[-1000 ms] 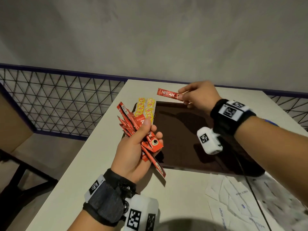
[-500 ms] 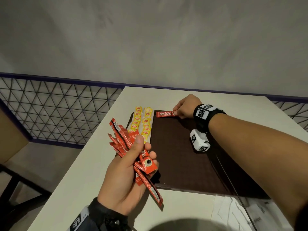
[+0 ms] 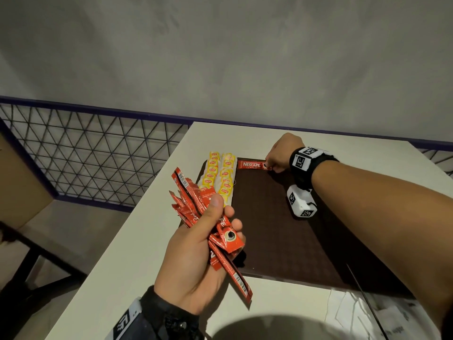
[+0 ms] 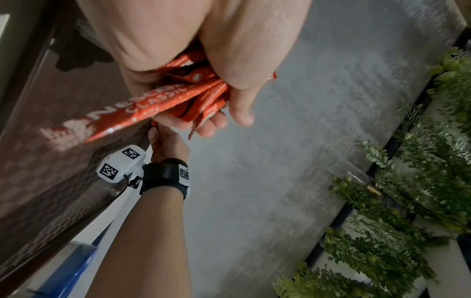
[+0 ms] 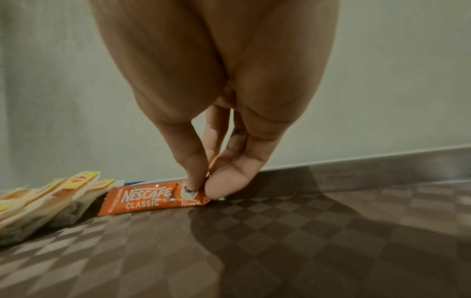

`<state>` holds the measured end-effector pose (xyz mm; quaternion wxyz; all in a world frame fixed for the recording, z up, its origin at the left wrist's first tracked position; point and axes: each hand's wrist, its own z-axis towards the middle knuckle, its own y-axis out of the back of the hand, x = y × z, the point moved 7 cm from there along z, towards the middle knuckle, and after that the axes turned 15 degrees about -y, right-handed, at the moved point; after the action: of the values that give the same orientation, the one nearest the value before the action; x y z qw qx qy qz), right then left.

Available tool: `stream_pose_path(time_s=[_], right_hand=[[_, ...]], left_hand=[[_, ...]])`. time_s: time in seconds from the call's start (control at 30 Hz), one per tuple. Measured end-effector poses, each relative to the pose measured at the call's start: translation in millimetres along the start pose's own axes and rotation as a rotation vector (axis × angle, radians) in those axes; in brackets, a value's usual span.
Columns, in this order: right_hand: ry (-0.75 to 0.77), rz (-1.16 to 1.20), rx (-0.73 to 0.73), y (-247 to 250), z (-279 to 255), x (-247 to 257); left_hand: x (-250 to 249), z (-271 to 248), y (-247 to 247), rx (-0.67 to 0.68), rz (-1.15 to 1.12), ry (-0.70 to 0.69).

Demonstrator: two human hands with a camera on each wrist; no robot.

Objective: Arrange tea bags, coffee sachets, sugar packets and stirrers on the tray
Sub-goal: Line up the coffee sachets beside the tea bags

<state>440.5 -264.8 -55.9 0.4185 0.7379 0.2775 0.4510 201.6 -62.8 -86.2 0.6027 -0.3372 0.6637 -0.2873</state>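
A dark brown checkered tray (image 3: 282, 231) (image 5: 280, 242) lies on the white table (image 3: 137, 253). Two columns of yellow tea bags (image 3: 220, 175) (image 5: 51, 193) line the tray's left side. A single red coffee sachet (image 3: 252, 165) (image 5: 153, 198) lies flat along the tray's far edge, just right of the tea bags. My right hand (image 3: 279, 155) (image 5: 201, 187) pinches the sachet's right end between thumb and fingers. My left hand (image 3: 201, 244) (image 4: 203, 90) grips a fanned bundle of red coffee sachets (image 3: 196, 209) (image 4: 158, 100) above the tray's near left corner.
White paper packets (image 3: 362, 315) lie on the table at the near right, beyond the tray's front edge. A wire-mesh railing (image 3: 93, 153) runs past the table's left and far sides. Green plants (image 4: 407, 181) show in the left wrist view.
My right hand has carried the single sachet from the air down to the tray's far edge beside the tea bags. The left hand's bundle stays held.
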Motion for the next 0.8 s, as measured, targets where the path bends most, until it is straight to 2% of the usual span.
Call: stream_pose_path(time_s=[0.17,0.27,0.47,0.57,0.63,0.73,0.8], right_hand=[[0.012,-0.018,-0.026,7,-5,-2],[0.05,0.019,-0.05,22,-18,0],[0.231,0.249,0.014,54,-102,22],[0.319,0.3,0.106,56,-156,20],[0.379,0.312,0.233,46,-191,15],[0.44,0.346,0.456,24,-239,5],[0.462,0.358,0.527,14,-260,-2]], left_hand=[[-1,6,4,-0.016,-0.024,-0.024],[-4,-5,-1,0.024,-0.016,-0.05],[-7,-13,-2,-0.011,-0.015,-0.038],[-6,-13,-1,-0.033,-0.001,-0.025],[-7,-14,0,-0.042,0.029,-0.044],[-8,-16,-7,0.014,0.023,-0.059],[-7,-22,-17,0.081,-0.007,-0.03]])
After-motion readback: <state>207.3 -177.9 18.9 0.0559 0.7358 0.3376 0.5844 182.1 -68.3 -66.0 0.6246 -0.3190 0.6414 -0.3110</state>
